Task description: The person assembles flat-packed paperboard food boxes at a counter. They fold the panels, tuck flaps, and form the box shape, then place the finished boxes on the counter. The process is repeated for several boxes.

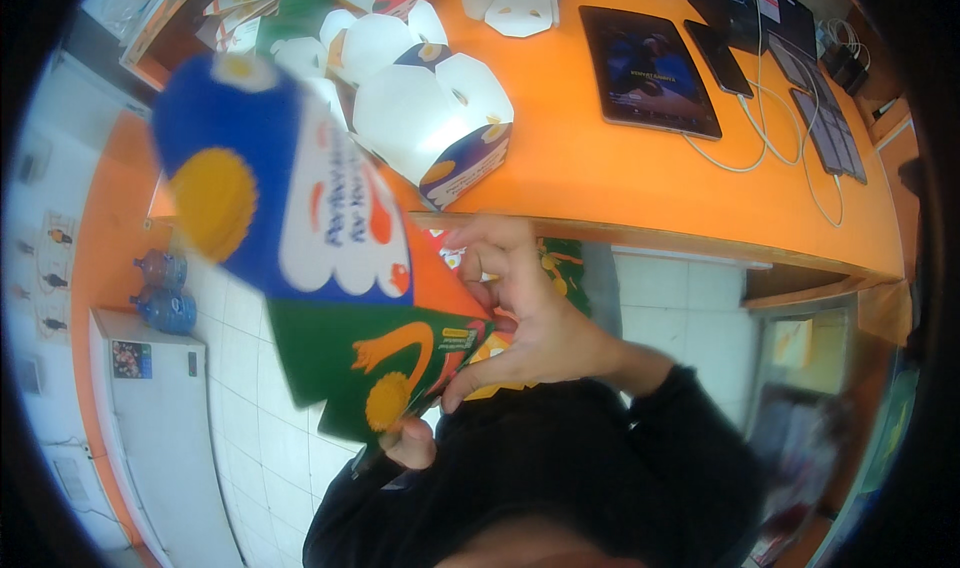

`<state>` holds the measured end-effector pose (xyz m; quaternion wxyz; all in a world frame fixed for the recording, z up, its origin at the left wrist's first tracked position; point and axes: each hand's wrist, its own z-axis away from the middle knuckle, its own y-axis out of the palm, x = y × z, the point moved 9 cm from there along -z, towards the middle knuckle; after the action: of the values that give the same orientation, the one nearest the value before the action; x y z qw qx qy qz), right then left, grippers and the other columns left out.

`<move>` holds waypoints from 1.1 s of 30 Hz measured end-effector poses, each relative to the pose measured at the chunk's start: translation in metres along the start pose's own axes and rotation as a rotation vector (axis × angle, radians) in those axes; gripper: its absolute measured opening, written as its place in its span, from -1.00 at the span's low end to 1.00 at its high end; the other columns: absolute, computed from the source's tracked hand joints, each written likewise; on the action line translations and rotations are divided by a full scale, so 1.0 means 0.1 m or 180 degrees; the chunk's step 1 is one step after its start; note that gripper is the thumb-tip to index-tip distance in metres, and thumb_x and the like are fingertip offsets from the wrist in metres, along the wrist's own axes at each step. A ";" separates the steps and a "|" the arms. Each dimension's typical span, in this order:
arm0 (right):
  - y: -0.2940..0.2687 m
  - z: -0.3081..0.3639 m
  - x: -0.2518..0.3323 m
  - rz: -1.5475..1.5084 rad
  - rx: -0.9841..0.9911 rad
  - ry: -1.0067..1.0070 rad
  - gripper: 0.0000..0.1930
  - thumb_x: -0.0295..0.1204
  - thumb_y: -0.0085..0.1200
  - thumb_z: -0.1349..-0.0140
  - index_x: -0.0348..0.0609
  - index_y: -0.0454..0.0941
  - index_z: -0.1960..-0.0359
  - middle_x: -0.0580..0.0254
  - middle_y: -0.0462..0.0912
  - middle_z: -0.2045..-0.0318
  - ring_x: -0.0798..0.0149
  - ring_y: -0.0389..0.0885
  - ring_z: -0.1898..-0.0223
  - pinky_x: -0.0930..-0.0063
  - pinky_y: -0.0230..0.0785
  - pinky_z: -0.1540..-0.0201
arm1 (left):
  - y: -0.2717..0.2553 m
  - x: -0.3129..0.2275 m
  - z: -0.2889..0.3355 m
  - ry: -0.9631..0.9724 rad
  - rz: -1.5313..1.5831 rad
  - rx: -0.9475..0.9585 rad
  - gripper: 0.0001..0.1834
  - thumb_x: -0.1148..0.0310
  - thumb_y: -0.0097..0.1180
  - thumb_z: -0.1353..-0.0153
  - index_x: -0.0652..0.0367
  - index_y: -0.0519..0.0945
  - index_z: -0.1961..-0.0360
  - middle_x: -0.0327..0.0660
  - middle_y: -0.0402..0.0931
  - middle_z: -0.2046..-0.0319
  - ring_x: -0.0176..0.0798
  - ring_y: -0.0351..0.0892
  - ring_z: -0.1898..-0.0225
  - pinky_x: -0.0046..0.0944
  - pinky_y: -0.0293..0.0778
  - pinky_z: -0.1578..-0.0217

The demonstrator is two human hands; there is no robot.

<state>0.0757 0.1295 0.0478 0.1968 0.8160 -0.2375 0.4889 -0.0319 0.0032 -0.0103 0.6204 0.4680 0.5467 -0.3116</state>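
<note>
- Far left: a tall white cabinet (155,418) stands on the pale tiled floor (270,408), with translucent blue plastic water jugs (167,310) just beyond it.
- Left of centre: a folded cardboard carton (345,268), printed in blue, green and orange with yellow round motifs, is held in the air in front of the table edge, tilted, its blue panel uppermost and slightly blurred.
- Below the carton: the left hand (411,445) grasps its lower green corner, the thumb on the printed face; the other fingers are largely hidden.
- Behind the carton: an open white-lined paper box (420,108) with a blue printed side rests on the orange tabletop (590,173), near other open boxes.
- Centre: the right hand (525,313) grips the carton's right-hand edge, fingers curled above and thumb below.
- Right: a black tablet (650,73), a dark phone (718,58) and further phones (830,133) lie among white cables (765,138).
</note>
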 end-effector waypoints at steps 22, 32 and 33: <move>0.14 -0.19 0.25 0.0936 0.0613 -0.0776 -0.06 -0.07 0.47 0.18 0.09 0.28 -0.31 -0.05 0.16 -0.32 -0.03 0.07 -0.37 0.09 0.02 -0.33 | 0.09 -0.49 0.01 0.0916 0.0017 0.1243 -0.56 0.41 0.25 0.06 0.39 0.55 0.11 0.16 0.62 0.26 -0.01 0.69 0.26 -0.16 0.52 0.12; 0.27 0.01 -0.06 0.0431 0.1377 0.0069 0.05 -0.13 0.55 0.31 -0.18 0.27 -0.29 0.05 0.49 -0.11 0.13 0.48 -0.10 0.31 0.32 -0.15 | 0.33 -0.28 -0.29 0.0995 0.1615 0.1367 -0.16 -0.39 0.17 0.07 0.14 0.34 0.07 0.13 0.26 -0.02 0.06 0.35 0.01 0.10 0.44 0.05; 0.23 0.02 -0.10 0.0495 0.1291 0.0099 0.05 -0.09 0.53 0.29 -0.12 0.26 -0.30 0.07 0.49 -0.07 0.12 0.47 -0.09 0.30 0.30 -0.15 | 0.34 -0.19 -0.34 0.0834 0.1470 0.1102 -0.09 -0.52 0.01 0.06 0.17 0.33 0.08 0.02 0.28 0.10 -0.07 0.32 0.14 -0.04 0.40 0.10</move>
<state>0.0594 0.1117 0.0402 -0.0061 0.8105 -0.1934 0.5529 -0.0189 0.0450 0.0174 0.5102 0.7146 0.4401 -0.1880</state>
